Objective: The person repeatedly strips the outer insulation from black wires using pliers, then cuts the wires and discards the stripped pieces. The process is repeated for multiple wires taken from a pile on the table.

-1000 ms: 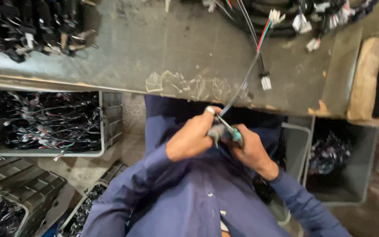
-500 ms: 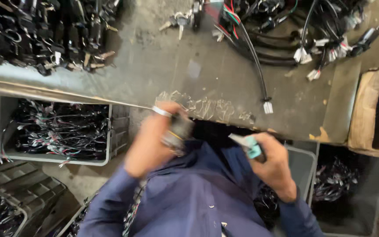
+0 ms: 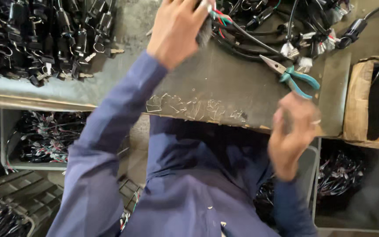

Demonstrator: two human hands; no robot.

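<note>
Our left hand grips a wire bundle far on the worktop; right hand released beside pliers; tugging could snag neighbouring cables.

A wiring workshop: scuffed metal workbench heaped with wire harnesses (plus teal-handled pliers), bins of cables underneath.

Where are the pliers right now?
The teal-handled pliers lie on the workbench at upper right of the head view, just above the right hand, beside the wire pile.
</note>
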